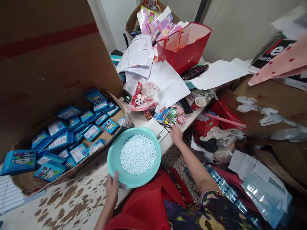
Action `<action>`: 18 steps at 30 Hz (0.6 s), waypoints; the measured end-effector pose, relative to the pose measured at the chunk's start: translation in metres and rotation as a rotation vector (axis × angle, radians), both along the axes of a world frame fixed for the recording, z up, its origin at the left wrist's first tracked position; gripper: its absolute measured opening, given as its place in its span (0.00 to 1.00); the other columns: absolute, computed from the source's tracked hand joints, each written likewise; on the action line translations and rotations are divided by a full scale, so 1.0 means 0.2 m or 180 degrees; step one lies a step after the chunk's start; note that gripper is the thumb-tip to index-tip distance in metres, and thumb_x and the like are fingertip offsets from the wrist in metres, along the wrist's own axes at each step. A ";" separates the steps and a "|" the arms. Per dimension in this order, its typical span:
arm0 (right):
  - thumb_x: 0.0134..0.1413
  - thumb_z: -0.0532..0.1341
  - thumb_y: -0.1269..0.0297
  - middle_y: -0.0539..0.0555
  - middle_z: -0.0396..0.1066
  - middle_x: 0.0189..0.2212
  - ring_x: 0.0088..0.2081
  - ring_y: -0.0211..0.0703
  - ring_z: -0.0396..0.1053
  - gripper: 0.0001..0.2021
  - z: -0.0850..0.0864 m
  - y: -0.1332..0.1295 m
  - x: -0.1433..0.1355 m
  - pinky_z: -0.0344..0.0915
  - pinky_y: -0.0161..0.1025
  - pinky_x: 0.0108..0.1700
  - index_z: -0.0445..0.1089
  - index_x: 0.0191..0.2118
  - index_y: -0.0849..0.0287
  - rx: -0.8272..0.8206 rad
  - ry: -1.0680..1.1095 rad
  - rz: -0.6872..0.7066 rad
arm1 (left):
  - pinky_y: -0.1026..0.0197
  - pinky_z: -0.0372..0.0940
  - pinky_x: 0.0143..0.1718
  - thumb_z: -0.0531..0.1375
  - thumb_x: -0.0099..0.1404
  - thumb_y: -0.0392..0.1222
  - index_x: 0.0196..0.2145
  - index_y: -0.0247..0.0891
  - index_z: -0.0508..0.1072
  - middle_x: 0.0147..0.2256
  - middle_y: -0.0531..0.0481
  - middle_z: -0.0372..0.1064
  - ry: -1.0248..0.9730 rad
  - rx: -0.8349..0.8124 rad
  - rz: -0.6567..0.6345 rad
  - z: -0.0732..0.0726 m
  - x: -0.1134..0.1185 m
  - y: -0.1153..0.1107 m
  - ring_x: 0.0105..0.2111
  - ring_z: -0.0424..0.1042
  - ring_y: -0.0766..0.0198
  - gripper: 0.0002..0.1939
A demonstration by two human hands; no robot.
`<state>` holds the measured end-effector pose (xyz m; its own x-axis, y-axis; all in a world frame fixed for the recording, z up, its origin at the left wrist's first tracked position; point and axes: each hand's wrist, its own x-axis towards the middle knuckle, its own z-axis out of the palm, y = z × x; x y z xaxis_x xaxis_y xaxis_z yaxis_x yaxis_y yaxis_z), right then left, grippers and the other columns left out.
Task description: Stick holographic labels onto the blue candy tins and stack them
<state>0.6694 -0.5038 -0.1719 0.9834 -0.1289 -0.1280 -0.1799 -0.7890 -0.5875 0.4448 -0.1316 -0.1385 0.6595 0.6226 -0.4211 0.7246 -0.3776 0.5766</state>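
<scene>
A turquoise basin (115, 168) holds a heap of small pale-blue pellets (138, 153) at the table's front edge. My left hand (112, 188) grips its near-left rim, thumb up against the side. Beyond the basin, my right hand (176, 133) is at the table edge, its fingers closed on the black handles of scissors (168, 128). A white scale (158, 130) with a small display lies between that hand and the basin. Tape rolls (173, 112) and a blue packet (161, 114) are just behind my right hand.
A cardboard box (112, 95) of blue packets stands at left. Farther back are a red gift bag (182, 54), white sheets (168, 83) and a plastic-wrapped toy (141, 97). A paper cup (200, 103) is near the right edge. Bags and boxes crowd the right side.
</scene>
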 end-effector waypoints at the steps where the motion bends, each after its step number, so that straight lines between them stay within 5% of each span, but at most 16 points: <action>1: 0.61 0.53 0.66 0.60 0.68 0.51 0.52 0.48 0.65 0.18 -0.01 0.01 0.07 0.62 0.43 0.53 0.67 0.54 0.58 -0.0324 0.0061 0.0202 | 0.58 0.62 0.31 0.50 0.61 0.66 0.31 0.40 0.62 0.25 0.54 0.59 0.0039 -0.0005 0.0076 0.00 -0.01 -0.01 0.28 0.64 0.59 0.24; 7: 0.61 0.55 0.65 0.61 0.69 0.46 0.43 0.48 0.69 0.11 -0.03 0.14 0.33 0.64 0.39 0.40 0.71 0.46 0.60 -0.0887 0.0430 0.0683 | 0.57 0.60 0.33 0.50 0.60 0.65 0.31 0.41 0.61 0.26 0.53 0.61 0.0006 0.0163 0.0083 0.03 0.00 -0.04 0.30 0.64 0.58 0.23; 13: 0.63 0.53 0.61 0.61 0.69 0.46 0.40 0.48 0.70 0.12 0.09 0.03 0.28 0.63 0.40 0.38 0.70 0.45 0.58 -0.1021 0.0429 0.0712 | 0.57 0.58 0.32 0.50 0.59 0.62 0.27 0.43 0.56 0.24 0.53 0.59 0.0190 0.0465 0.0403 0.03 0.04 -0.08 0.28 0.63 0.57 0.19; 15: 0.62 0.54 0.59 0.60 0.70 0.44 0.41 0.48 0.69 0.11 0.15 -0.06 0.23 0.63 0.42 0.42 0.70 0.42 0.57 -0.0582 0.0234 0.0494 | 0.57 0.58 0.32 0.51 0.59 0.61 0.27 0.43 0.56 0.24 0.53 0.59 0.0217 0.0541 0.0446 0.02 0.05 -0.09 0.28 0.63 0.57 0.19; 18: 0.55 0.60 0.55 0.59 0.71 0.39 0.44 0.50 0.67 0.10 0.24 -0.18 0.21 0.62 0.45 0.49 0.69 0.34 0.57 0.1114 -0.0282 -0.0368 | 0.57 0.58 0.31 0.51 0.58 0.61 0.26 0.44 0.56 0.23 0.52 0.59 0.0158 0.0625 0.0489 0.01 0.05 -0.09 0.28 0.63 0.56 0.19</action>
<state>0.7117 -0.5407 -0.1241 0.9741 -0.2033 -0.0992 -0.1926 -0.5151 -0.8352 0.4558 -0.1497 -0.1365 0.5324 0.7869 -0.3118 0.8077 -0.3621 0.4653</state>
